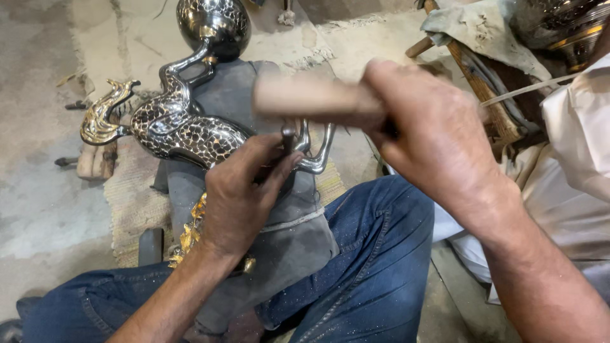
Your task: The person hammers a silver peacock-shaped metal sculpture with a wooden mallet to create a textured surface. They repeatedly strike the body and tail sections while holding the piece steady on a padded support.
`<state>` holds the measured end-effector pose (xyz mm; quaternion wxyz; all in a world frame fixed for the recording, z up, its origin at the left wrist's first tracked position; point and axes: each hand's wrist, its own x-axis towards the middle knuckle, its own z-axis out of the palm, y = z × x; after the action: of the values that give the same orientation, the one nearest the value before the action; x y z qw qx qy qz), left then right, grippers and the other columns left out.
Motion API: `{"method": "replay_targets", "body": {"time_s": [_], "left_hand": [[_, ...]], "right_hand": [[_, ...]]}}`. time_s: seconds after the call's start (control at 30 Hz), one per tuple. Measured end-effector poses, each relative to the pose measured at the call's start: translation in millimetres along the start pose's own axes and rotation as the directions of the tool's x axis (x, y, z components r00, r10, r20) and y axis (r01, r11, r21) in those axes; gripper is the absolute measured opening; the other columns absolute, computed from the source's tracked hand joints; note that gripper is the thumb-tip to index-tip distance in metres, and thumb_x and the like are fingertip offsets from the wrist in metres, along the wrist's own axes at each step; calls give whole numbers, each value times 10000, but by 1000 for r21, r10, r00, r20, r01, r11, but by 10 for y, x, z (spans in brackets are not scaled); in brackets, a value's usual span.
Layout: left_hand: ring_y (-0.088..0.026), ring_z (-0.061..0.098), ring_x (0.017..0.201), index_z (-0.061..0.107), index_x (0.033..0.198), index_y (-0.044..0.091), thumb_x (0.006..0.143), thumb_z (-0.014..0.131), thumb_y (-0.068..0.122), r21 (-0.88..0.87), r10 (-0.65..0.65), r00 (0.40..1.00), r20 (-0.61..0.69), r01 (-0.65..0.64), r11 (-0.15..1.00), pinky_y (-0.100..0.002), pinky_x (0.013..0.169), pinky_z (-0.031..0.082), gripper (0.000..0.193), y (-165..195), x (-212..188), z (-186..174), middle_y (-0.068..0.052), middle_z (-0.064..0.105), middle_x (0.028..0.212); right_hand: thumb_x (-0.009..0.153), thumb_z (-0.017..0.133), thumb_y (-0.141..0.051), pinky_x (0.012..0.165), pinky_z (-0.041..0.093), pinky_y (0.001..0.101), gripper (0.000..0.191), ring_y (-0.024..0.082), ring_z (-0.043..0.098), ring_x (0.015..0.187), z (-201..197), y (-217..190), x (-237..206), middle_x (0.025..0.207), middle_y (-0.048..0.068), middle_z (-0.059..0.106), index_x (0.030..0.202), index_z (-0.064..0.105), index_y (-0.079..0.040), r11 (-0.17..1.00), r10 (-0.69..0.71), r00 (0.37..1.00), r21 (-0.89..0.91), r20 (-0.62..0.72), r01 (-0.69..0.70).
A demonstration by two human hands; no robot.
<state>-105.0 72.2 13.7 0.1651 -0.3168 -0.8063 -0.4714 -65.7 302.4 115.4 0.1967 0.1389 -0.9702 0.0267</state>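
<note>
— Dusty concrete floor (38, 209), one metal peacock figure (175, 124) lying on a grey pad (298, 235) across the lap. Hands?

— Left hand (238, 200) pinches one punch (288, 141) on it; right hand (432, 133) grips one wooden mallet (305, 96), blurred. I'd guess a glancing blow could skid the punch, scarring the pattern.

A black-and-silver scale pattern is shown on the metal bird figure (175, 121), with a golden head at nine o'clock. Blue jeans (368, 254) are worn; a pale wooden mallet (311, 98) is seen.
</note>
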Motion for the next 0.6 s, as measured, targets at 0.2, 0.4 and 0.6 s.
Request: {"method": "replay_targets", "body": {"time_s": [0.2, 0.4, 0.6], "left_hand": [[-214, 767, 876, 662, 1227, 43, 954, 735, 162, 113, 97, 995, -19, -94, 989, -335, 754, 660, 306, 32, -15, -16, -106, 762, 1035], [-201, 774, 954, 652, 1213, 47, 991, 732, 139, 13, 85, 996, -9, -85, 996, -298, 803, 674, 254, 53, 1, -43, -104, 752, 1092], [-183, 785, 849, 671, 1127, 47, 962, 758, 177, 23, -66, 998, 13, 66, 998, -301, 716, 675, 227, 56, -10, -43, -85, 763, 975]], "right_hand": [[919, 759, -58, 672, 564, 392, 245, 231, 668, 772, 56, 10, -8, 884, 119, 669, 1078, 574, -44, 996, -86, 996, 1, -9, 86], [747, 739, -29, 658, 542, 401, 339, 202, 682, 794, -6, -63, -64, 845, 65, 683, 1046, 583, -56, 927, -247, 963, -316, -105, 203], [914, 708, -33, 687, 516, 453, 213, 223, 654, 770, 83, 9, -37, 848, 94, 654, 1085, 582, -40, 982, -79, 994, -167, 72, 90]]}}
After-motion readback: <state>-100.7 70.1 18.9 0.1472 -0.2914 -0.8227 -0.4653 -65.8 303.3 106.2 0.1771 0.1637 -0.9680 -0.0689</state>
